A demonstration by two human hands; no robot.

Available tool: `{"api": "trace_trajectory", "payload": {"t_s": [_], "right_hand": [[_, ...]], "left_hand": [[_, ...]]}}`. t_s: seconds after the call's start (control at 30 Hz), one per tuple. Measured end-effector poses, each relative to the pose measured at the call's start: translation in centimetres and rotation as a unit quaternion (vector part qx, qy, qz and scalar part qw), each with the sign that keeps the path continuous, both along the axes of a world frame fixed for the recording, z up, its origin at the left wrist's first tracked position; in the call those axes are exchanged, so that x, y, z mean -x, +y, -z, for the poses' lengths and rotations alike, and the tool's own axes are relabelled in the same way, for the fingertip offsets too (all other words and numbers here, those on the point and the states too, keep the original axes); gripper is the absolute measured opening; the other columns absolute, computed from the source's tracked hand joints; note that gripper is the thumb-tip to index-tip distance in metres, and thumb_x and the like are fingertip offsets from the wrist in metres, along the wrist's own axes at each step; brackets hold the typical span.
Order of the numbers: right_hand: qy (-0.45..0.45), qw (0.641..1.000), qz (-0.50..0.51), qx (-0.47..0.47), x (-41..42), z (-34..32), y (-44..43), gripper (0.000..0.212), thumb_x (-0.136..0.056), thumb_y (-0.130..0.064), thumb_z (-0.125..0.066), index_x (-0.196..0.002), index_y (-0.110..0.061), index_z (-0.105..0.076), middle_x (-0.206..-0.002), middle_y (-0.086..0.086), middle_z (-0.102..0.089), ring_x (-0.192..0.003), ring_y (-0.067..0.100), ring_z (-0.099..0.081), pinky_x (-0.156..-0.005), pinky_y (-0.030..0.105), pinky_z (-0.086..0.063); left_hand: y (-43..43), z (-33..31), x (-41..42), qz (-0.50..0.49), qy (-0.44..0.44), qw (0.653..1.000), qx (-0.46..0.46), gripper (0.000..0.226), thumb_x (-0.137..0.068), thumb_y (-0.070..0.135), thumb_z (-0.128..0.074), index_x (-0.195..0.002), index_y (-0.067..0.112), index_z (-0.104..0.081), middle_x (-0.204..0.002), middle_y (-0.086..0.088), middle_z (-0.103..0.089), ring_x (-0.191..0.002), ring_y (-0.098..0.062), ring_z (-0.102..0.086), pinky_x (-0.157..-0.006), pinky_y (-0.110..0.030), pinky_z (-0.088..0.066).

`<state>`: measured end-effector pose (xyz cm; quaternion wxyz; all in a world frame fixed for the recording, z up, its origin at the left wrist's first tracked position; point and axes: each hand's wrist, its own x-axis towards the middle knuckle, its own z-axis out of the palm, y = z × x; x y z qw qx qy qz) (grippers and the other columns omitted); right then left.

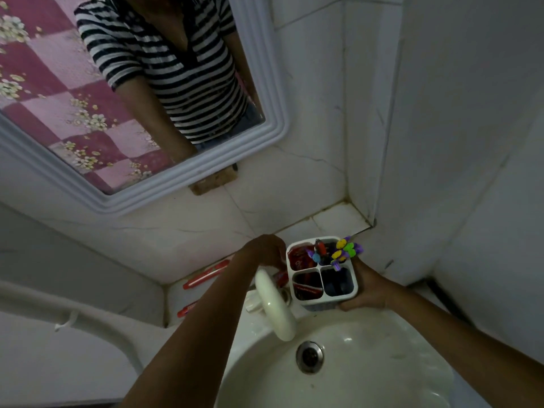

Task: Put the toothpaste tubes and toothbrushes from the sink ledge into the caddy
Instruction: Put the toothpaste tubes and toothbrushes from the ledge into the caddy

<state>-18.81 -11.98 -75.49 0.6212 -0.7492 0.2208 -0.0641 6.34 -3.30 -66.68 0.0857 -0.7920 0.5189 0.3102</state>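
A white four-compartment caddy (354,285) is held above the back right of the sink by my right hand (369,290), which grips its right side. Red toothpaste tubes fill its two left compartments. Colourful toothbrushes (343,251) stand in the far right compartment. My left hand (265,250) reaches to the ledge just left of the caddy, fingers curled downward over a red tube (280,278); whether it grips the tube is hidden. Two more red toothpaste tubes lie on the ledge, one (206,274) against the wall and one (187,310) nearer the front.
A white faucet (275,307) arches over the white sink basin (368,378), whose drain (309,356) sits mid-bowl. A white-framed mirror (259,136) hangs on the tiled wall above. A white pipe (97,319) runs at the left. The tiled corner wall stands close on the right.
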Motion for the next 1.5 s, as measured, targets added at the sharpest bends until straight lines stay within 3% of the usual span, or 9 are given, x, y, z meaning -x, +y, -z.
{"api": "trace_trajectory", "payload": {"t_s": [0.2,0.53,0.63,0.77,0.87,0.93,1.3,1.43,1.5], "right_hand": [[-0.007,1.000,0.002,-0.002,-0.2,-0.7,0.3,0.105,-0.046,-0.016,-0.085,-0.132,-0.024,-0.026,-0.131,0.002,-0.052,-0.120,0.012,-0.055,-0.096,0.028,-0.051],[-0.001,1.000,0.002,-0.005,0.1,-1.5,0.5,0.104,-0.046,-0.015,-0.085,-0.130,-0.031,-0.027,-0.132,0.002,-0.051,-0.122,0.013,-0.054,-0.098,0.034,-0.051],[0.002,1.000,0.000,-0.008,0.1,-1.8,0.5,0.102,-0.045,-0.017,-0.085,-0.126,-0.038,-0.027,-0.127,-0.006,-0.053,-0.115,0.000,-0.056,-0.091,0.022,-0.052],[0.005,1.000,-0.001,-0.006,0.1,-2.1,0.6,0.104,-0.048,-0.009,-0.086,-0.127,-0.041,-0.025,-0.126,-0.006,-0.053,-0.115,0.002,-0.056,-0.087,0.017,-0.052],[0.005,1.000,-0.004,-0.008,0.1,-2.5,0.7,0.111,-0.047,-0.015,-0.087,-0.132,-0.038,-0.019,-0.129,-0.006,-0.051,-0.114,-0.004,-0.055,-0.087,0.015,-0.050],[0.012,1.000,-0.008,-0.004,0.2,-2.6,0.6,0.117,-0.048,-0.016,-0.088,-0.138,-0.032,-0.015,-0.132,-0.004,-0.050,-0.119,0.000,-0.054,-0.092,0.018,-0.050],[0.038,0.999,-0.016,0.006,-0.1,-3.0,0.4,0.117,-0.055,0.016,-0.082,-0.136,-0.028,-0.010,-0.119,-0.012,-0.051,-0.097,-0.018,-0.057,-0.075,0.009,-0.051],[0.037,0.999,-0.017,0.019,-0.3,-2.7,0.2,0.116,-0.054,0.016,-0.082,-0.136,-0.026,-0.013,-0.120,-0.012,-0.050,-0.100,-0.015,-0.057,-0.075,0.010,-0.052],[0.044,0.999,-0.018,0.025,-0.4,-2.5,0.1,0.114,-0.053,0.014,-0.084,-0.136,-0.025,-0.017,-0.120,-0.009,-0.052,-0.108,-0.001,-0.058,-0.077,0.013,-0.053]], "left_hand": [[0.7,1.3,0.0,0.028,0.003,0.999,0.020,0.027,-0.079,0.026,-0.072,-0.103,0.013,-0.071,-0.107,-0.008,-0.072,-0.099,-0.025,-0.068,-0.094,-0.041,-0.053],[2.8,-0.6,-2.1,-0.061,0.080,0.983,0.151,0.009,-0.077,0.003,-0.073,-0.082,0.005,-0.066,-0.083,-0.009,-0.067,-0.084,-0.025,-0.065,-0.084,-0.048,-0.056],[4.7,-4.1,-3.1,-0.171,0.110,0.933,0.296,0.030,-0.071,-0.011,-0.068,-0.070,0.017,-0.057,-0.077,-0.009,-0.065,-0.081,-0.034,-0.069,-0.077,-0.054,-0.059],[7.6,-10.4,-1.6,-0.278,0.119,0.803,0.513,0.010,-0.086,0.000,-0.066,-0.088,0.005,-0.058,-0.085,-0.011,-0.067,-0.081,-0.025,-0.072,-0.075,-0.039,-0.062],[9.7,-14.6,1.3,-0.268,0.180,0.704,0.632,0.017,-0.089,0.001,-0.064,-0.081,0.011,-0.053,-0.084,-0.019,-0.063,-0.075,-0.019,-0.071,-0.072,-0.034,-0.063],[10.2,-15.8,3.1,-0.255,0.210,0.688,0.646,0.023,-0.090,0.000,-0.063,-0.078,0.014,-0.050,-0.083,-0.020,-0.063,-0.074,-0.018,-0.071,-0.072,-0.035,-0.063],[7.0,-10.8,9.6,-0.232,0.215,0.823,0.471,0.013,-0.085,0.002,-0.066,-0.079,-0.001,-0.055,-0.088,-0.017,-0.073,-0.079,-0.025,-0.075,-0.074,-0.044,-0.063],[7.1,-10.1,9.3,-0.129,0.022,0.929,0.347,0.006,-0.079,0.022,-0.072,-0.079,0.017,-0.069,-0.097,0.002,-0.073,-0.090,-0.010,-0.066,-0.081,-0.038,-0.058],[8.1,-10.2,8.0,-0.119,-0.017,0.941,0.318,0.009,-0.080,0.036,-0.071,-0.084,0.027,-0.072,-0.105,0.008,-0.068,-0.098,-0.009,-0.060,-0.084,-0.034,-0.053]]}}
